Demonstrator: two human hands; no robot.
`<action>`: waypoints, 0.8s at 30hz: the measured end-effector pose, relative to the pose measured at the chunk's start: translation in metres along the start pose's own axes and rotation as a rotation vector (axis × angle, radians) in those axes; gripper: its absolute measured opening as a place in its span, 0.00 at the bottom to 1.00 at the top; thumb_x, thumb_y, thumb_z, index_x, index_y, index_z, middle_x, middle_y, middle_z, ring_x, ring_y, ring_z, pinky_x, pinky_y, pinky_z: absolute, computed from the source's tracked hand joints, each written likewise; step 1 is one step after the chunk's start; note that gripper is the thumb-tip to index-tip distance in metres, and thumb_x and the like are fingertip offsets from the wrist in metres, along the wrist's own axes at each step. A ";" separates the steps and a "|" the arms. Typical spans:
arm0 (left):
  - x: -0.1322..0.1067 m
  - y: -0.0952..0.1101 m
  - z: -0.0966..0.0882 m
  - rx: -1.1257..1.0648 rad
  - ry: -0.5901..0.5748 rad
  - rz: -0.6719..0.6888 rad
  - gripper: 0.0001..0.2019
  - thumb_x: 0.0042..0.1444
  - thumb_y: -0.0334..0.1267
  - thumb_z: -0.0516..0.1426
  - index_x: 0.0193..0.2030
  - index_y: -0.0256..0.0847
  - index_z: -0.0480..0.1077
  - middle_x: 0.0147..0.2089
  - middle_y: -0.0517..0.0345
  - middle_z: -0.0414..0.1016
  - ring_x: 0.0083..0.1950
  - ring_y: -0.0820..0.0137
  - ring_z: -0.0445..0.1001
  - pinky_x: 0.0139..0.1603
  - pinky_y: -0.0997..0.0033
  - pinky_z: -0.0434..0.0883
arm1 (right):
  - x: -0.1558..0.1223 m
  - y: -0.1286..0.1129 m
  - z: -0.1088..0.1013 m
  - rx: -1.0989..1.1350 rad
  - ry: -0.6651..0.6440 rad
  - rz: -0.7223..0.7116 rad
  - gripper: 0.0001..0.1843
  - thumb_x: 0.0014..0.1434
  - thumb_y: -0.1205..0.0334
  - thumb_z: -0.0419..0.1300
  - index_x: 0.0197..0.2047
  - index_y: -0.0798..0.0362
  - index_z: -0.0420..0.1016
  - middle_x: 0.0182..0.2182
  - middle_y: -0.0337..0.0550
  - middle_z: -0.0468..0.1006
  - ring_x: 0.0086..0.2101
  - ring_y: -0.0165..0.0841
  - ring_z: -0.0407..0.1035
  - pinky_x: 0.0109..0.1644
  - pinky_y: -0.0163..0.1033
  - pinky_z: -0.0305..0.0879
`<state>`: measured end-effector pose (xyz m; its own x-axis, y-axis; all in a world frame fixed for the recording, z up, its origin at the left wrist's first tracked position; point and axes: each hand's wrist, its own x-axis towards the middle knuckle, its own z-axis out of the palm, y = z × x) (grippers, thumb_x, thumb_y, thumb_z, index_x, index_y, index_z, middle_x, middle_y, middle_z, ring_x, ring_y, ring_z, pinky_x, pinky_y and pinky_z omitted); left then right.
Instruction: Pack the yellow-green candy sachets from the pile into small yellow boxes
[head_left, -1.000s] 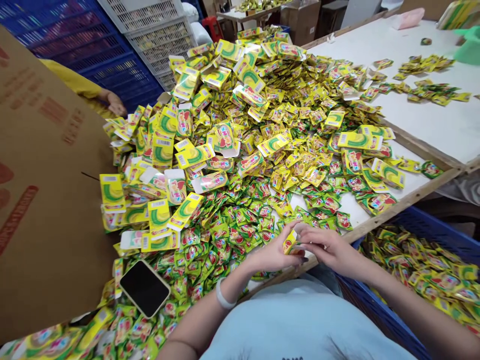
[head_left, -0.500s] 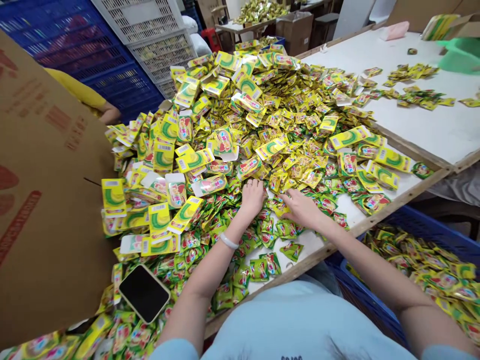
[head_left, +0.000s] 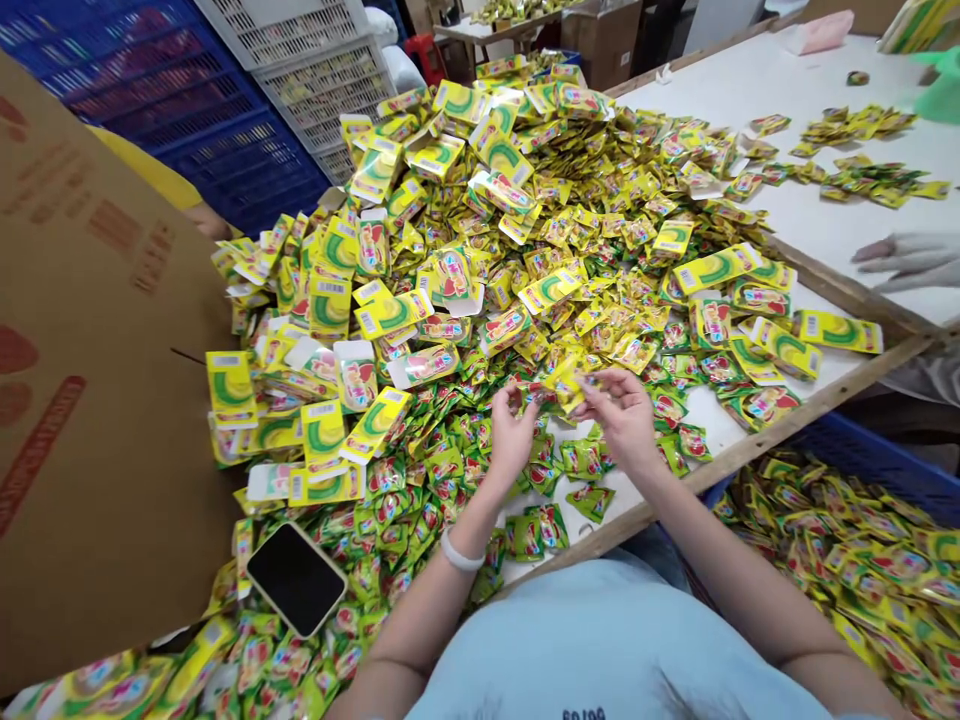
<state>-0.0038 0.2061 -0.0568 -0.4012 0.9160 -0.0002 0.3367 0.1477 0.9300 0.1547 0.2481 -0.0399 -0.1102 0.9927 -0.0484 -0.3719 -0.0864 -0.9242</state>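
My right hand [head_left: 621, 415] pinches a small yellow candy packet [head_left: 564, 384] just above the heap. My left hand [head_left: 514, 432], with a pale bangle on the wrist, has thumb and fingers curled together beside it; what lies between them is too small to make out. Beneath and around both hands are loose green packets [head_left: 583, 458] with red pictures. Behind them rises a heap of yellow packets [head_left: 600, 235] mixed with flat yellow-green boxes [head_left: 395, 312], some with open flaps. A dark-screened phone [head_left: 297, 580] lies on the packets at lower left.
A tall cardboard carton [head_left: 112, 400] blocks the left side. The table's wooden edge strip [head_left: 757, 437] runs in front of me. A blue crate [head_left: 874, 450] of packets stands low at right. Another person's pale-gloved hand [head_left: 911, 262] rests at far right; stacked crates [head_left: 247, 165] stand behind.
My right hand has lifted slightly with a yellow packet in its fingers. My left hand has turned and curled its fingers. Another person's gloved hand and one more yellow box have appeared at right.
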 end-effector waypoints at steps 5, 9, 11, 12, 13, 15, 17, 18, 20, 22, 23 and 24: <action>-0.024 0.008 0.016 -0.601 0.027 -0.147 0.19 0.60 0.44 0.59 0.55 0.43 0.62 0.54 0.47 0.75 0.54 0.61 0.76 0.56 0.57 0.73 | -0.019 0.023 0.033 0.102 -0.016 0.094 0.23 0.48 0.50 0.73 0.41 0.48 0.68 0.27 0.32 0.76 0.19 0.30 0.72 0.24 0.37 0.75; -0.034 0.007 0.016 -0.793 0.062 -0.368 0.18 0.59 0.50 0.58 0.50 0.41 0.69 0.53 0.46 0.77 0.53 0.59 0.77 0.55 0.57 0.75 | -0.027 0.028 0.035 0.095 -0.062 0.076 0.24 0.51 0.52 0.72 0.44 0.46 0.65 0.24 0.29 0.74 0.19 0.30 0.72 0.22 0.35 0.73; -0.037 0.007 0.017 -0.805 0.091 -0.405 0.19 0.60 0.53 0.57 0.48 0.39 0.71 0.51 0.46 0.78 0.51 0.60 0.78 0.53 0.59 0.75 | -0.032 0.028 0.036 0.083 -0.087 0.058 0.24 0.53 0.53 0.70 0.46 0.45 0.62 0.24 0.28 0.73 0.19 0.30 0.72 0.23 0.35 0.73; -0.038 0.007 0.018 -0.801 0.098 -0.402 0.20 0.60 0.55 0.56 0.47 0.39 0.71 0.50 0.47 0.78 0.50 0.61 0.78 0.51 0.61 0.76 | -0.034 0.028 0.036 0.080 -0.089 0.052 0.24 0.54 0.54 0.70 0.47 0.45 0.61 0.24 0.27 0.73 0.19 0.29 0.72 0.24 0.35 0.73; -0.039 0.007 0.019 -0.795 0.101 -0.396 0.21 0.61 0.56 0.54 0.47 0.39 0.72 0.49 0.47 0.78 0.48 0.62 0.78 0.49 0.62 0.76 | -0.036 0.027 0.037 0.079 -0.083 0.047 0.24 0.55 0.54 0.69 0.48 0.45 0.60 0.25 0.27 0.73 0.20 0.29 0.72 0.24 0.35 0.74; -0.039 0.007 0.021 -0.784 0.101 -0.382 0.22 0.61 0.56 0.54 0.47 0.39 0.72 0.46 0.49 0.78 0.44 0.64 0.78 0.45 0.65 0.76 | -0.039 0.027 0.036 0.080 -0.068 0.042 0.24 0.56 0.54 0.68 0.48 0.44 0.59 0.26 0.28 0.73 0.20 0.29 0.73 0.26 0.35 0.74; -0.039 0.006 0.023 -0.754 0.100 -0.370 0.19 0.60 0.54 0.55 0.44 0.38 0.71 0.41 0.52 0.77 0.38 0.67 0.77 0.39 0.68 0.75 | -0.041 0.026 0.034 0.064 -0.080 0.039 0.24 0.56 0.54 0.68 0.49 0.44 0.60 0.27 0.29 0.73 0.20 0.29 0.72 0.26 0.35 0.74; -0.039 0.005 0.024 -0.735 0.102 -0.369 0.17 0.60 0.52 0.56 0.42 0.38 0.71 0.38 0.54 0.76 0.35 0.69 0.76 0.36 0.70 0.74 | -0.041 0.024 0.031 0.050 -0.105 0.041 0.24 0.56 0.53 0.68 0.51 0.45 0.60 0.27 0.29 0.73 0.20 0.28 0.72 0.26 0.36 0.74; -0.037 0.005 0.026 -0.709 0.094 -0.370 0.15 0.60 0.50 0.57 0.39 0.39 0.69 0.34 0.58 0.73 0.30 0.71 0.72 0.30 0.72 0.72 | -0.038 0.021 0.026 0.019 -0.181 0.054 0.28 0.56 0.52 0.68 0.55 0.44 0.60 0.25 0.29 0.72 0.19 0.28 0.70 0.25 0.35 0.72; -0.036 0.007 0.026 -0.711 0.081 -0.357 0.14 0.60 0.49 0.56 0.39 0.39 0.68 0.35 0.57 0.73 0.30 0.71 0.72 0.28 0.72 0.71 | -0.034 0.018 0.019 -0.003 -0.236 0.070 0.31 0.56 0.51 0.68 0.58 0.45 0.60 0.23 0.28 0.71 0.17 0.27 0.68 0.22 0.34 0.69; -0.037 0.009 0.025 -0.710 0.067 -0.341 0.13 0.60 0.48 0.56 0.41 0.40 0.69 0.37 0.56 0.74 0.31 0.70 0.73 0.30 0.72 0.72 | -0.031 0.017 0.016 -0.016 -0.241 0.077 0.30 0.56 0.50 0.68 0.58 0.45 0.62 0.21 0.27 0.70 0.16 0.27 0.66 0.20 0.33 0.66; -0.037 0.011 0.024 -0.705 0.041 -0.317 0.12 0.59 0.46 0.56 0.43 0.40 0.69 0.40 0.55 0.74 0.33 0.70 0.73 0.32 0.71 0.73 | -0.028 0.016 0.014 -0.034 -0.229 0.080 0.28 0.56 0.49 0.68 0.55 0.47 0.65 0.20 0.27 0.69 0.14 0.26 0.64 0.18 0.33 0.63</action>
<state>0.0351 0.1824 -0.0557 -0.4237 0.8531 -0.3046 -0.4158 0.1156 0.9021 0.1392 0.2175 -0.0486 -0.3459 0.9375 -0.0385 -0.3224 -0.1572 -0.9335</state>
